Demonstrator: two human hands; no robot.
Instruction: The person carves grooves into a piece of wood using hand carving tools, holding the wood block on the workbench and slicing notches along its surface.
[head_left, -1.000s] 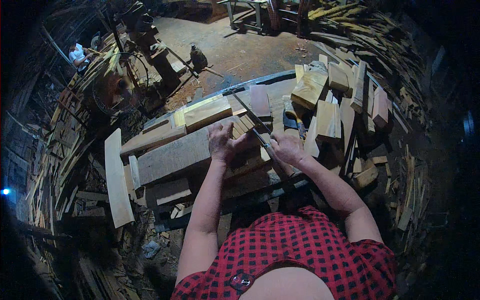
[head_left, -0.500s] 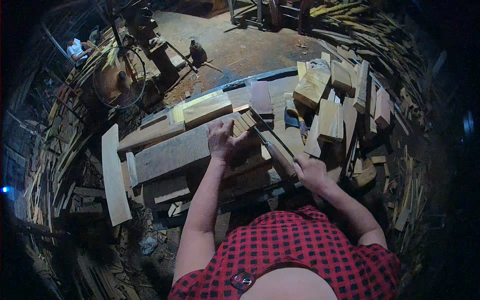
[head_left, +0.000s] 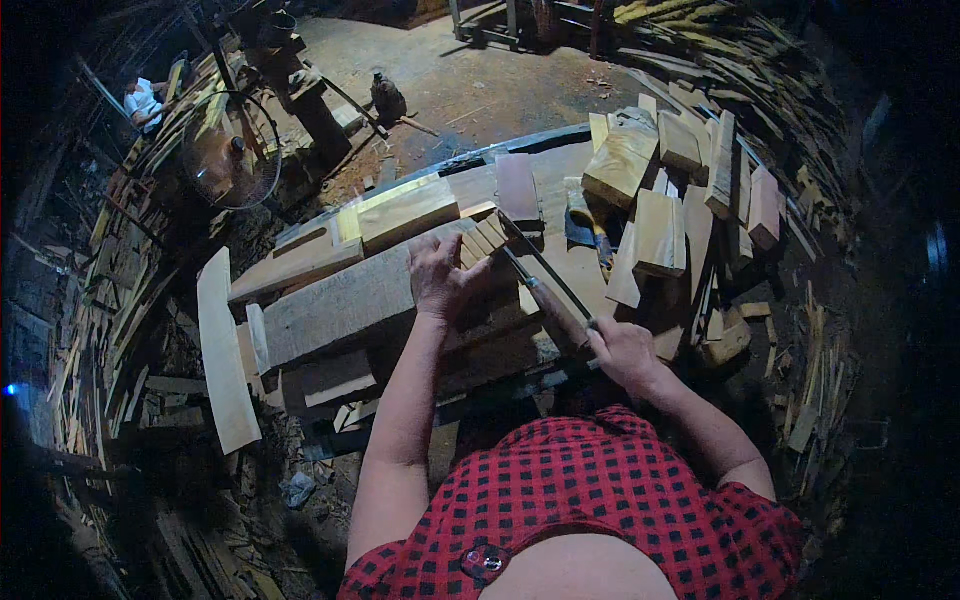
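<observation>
My left hand (head_left: 438, 275) presses a small pale wooden block (head_left: 484, 240) with several grooves against the end of a thick grey-brown beam (head_left: 340, 295). Its thumb lies along the block's near side. In my right hand (head_left: 625, 352) is a long, thin, dark file-like tool (head_left: 556, 275), slanting up and left so that its far end meets the block's right edge. Whether it has teeth is too small to tell. Just beneath it lies another tool with a wooden handle (head_left: 550, 302) and a thin metal shaft, its tip near the block.
Wooden blocks (head_left: 660, 235) crowd the bench's right side, beside a yellow-and-dark-handled tool (head_left: 603, 248). A pinkish block (head_left: 517, 187) stands beyond the grooved one. A pale plank (head_left: 226, 350) crosses the left end. Farther off are a fan (head_left: 232, 150) and a seated person (head_left: 143, 105).
The whole view has shifted slightly. Both hands keep their holds, and the long tool stays against the block with hardly any visible movement.
</observation>
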